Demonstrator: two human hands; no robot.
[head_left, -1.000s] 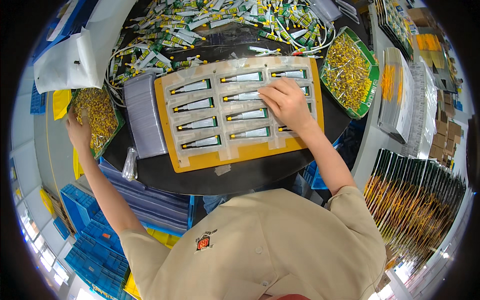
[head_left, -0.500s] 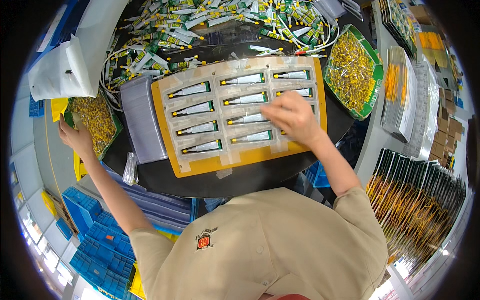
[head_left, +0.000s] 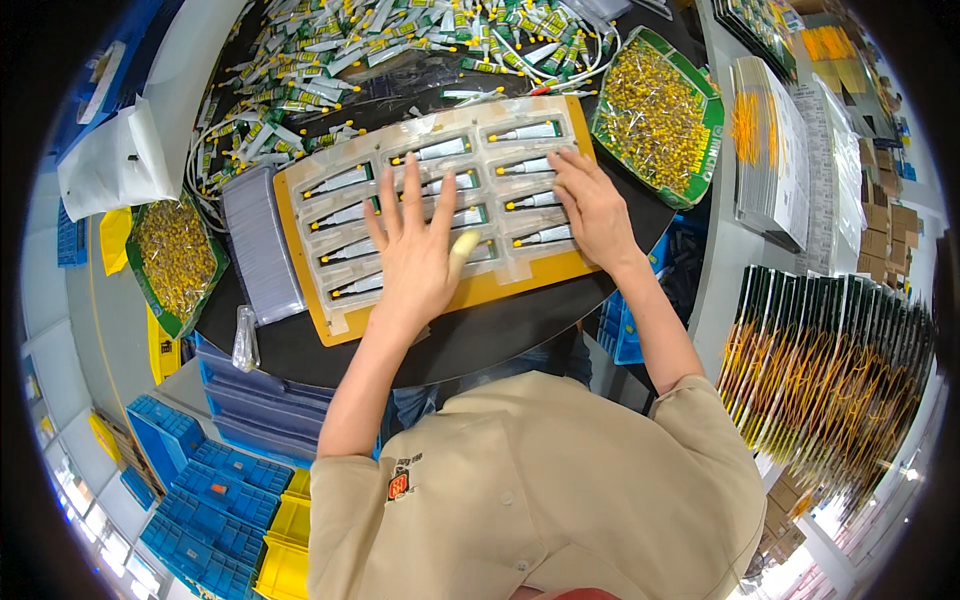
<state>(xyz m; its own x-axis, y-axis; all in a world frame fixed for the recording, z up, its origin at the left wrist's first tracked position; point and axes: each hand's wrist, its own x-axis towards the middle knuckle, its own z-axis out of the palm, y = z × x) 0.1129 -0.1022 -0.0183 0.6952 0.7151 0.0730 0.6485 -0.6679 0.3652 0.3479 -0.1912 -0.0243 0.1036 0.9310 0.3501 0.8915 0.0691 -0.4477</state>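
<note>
A translucent plastic tray [head_left: 478, 180] on a yellow board [head_left: 570, 268] holds rows of white-and-green glue tubes [head_left: 337, 181] with yellow tips, one per pocket. My left hand [head_left: 412, 265] is spread flat over the tray's left and middle columns and hides parts of several tubes. A pale yellow cover sits on its thumb. My right hand [head_left: 600, 215] reaches across the right column, fingers stretched out and resting at the upper tubes there. Neither hand visibly holds anything.
Loose glue tubes [head_left: 300, 90] are heaped behind the tray. Green boxes of small yellow-and-clear pieces stand at right [head_left: 703, 180] and left [head_left: 219, 262]. A stack of clear plastic sheets [head_left: 258, 245] adjoins the tray. Carded packs [head_left: 765, 150] stand farther right.
My left hand has come from the left box onto the tray. My right hand has moved from the middle column to the right one and its fingers have straightened. The view has shifted.
</note>
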